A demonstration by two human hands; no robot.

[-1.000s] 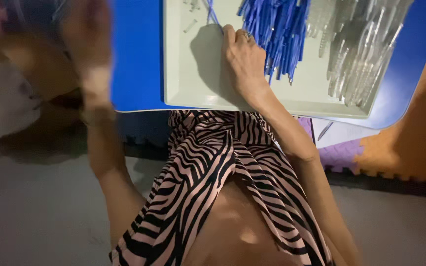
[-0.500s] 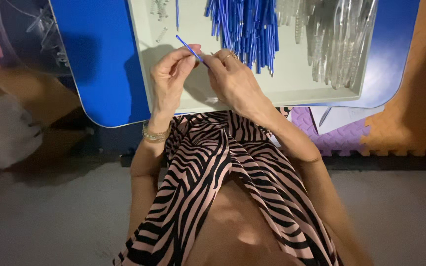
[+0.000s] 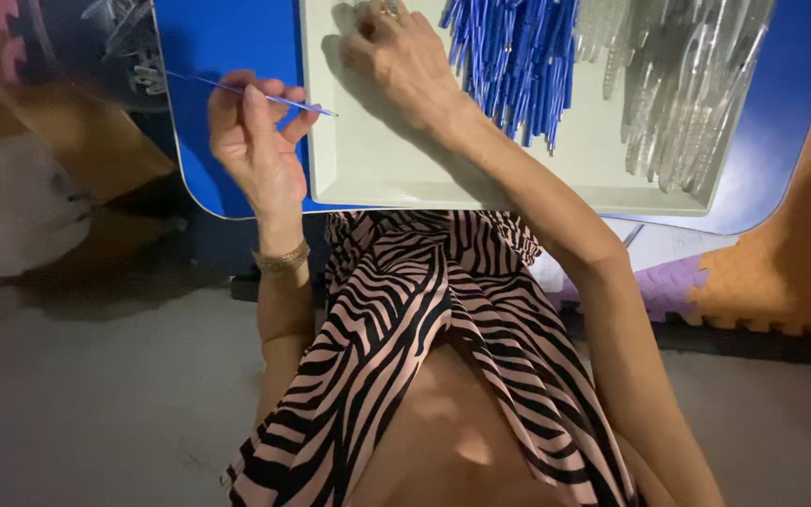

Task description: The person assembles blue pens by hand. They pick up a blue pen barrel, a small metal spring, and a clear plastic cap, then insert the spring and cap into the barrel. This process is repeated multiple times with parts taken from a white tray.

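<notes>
Leftmost, a clear plastic bag (image 3: 96,47) w/ clear parts sits at the blue tabletop (image 3: 237,56) edge. Left hand (image 3: 255,141) has its grip clamped on a thin blue refill (image 3: 255,94), thumb & fingers pinching it, held over the tabletop just left of the pale tray (image 3: 368,169). Right hand (image 3: 405,61) lies palm-down in the tray, grip loose, fingers apart, nothing clamped. Next: blue refills pile (image 3: 513,56), then clear pen barrels (image 3: 687,84) at right.

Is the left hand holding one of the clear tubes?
No: the left hand pinches a thin blue refill over the table edge, while the clear tubes lie in the tray.
</notes>
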